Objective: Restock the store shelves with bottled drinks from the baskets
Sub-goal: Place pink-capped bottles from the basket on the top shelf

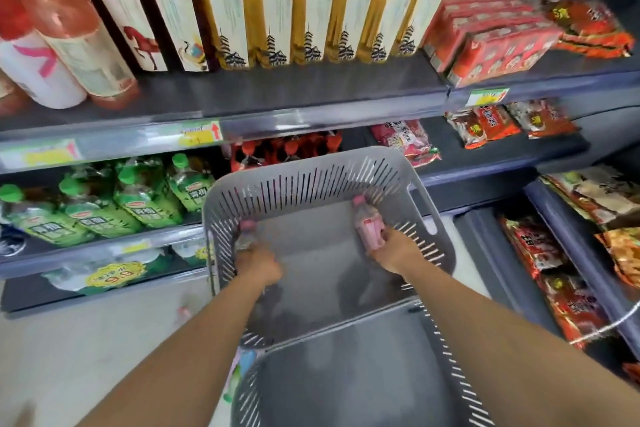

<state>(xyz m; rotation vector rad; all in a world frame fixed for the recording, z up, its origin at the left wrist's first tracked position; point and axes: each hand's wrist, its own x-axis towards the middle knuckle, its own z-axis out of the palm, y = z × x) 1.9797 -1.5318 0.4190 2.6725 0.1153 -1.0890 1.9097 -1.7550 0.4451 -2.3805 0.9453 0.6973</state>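
A grey slotted basket [311, 170] stands on the floor in front of the shelves. Both my arms reach down into it. My left hand [259, 265] grips a clear bottle with a pink cap [246, 234] at the basket's left wall. My right hand [394, 250] grips a pink bottle with a pink cap [367, 220] near the right wall. The rest of the basket's floor shows bare grey plastic.
A second grey basket [346, 385] sits nearer to me, under my arms. The upper shelf [242, 94] holds tall yellow and dark bottles. Green-capped bottles [145, 194] fill the lower left shelf. Red snack packs [502, 48] lie at the right.
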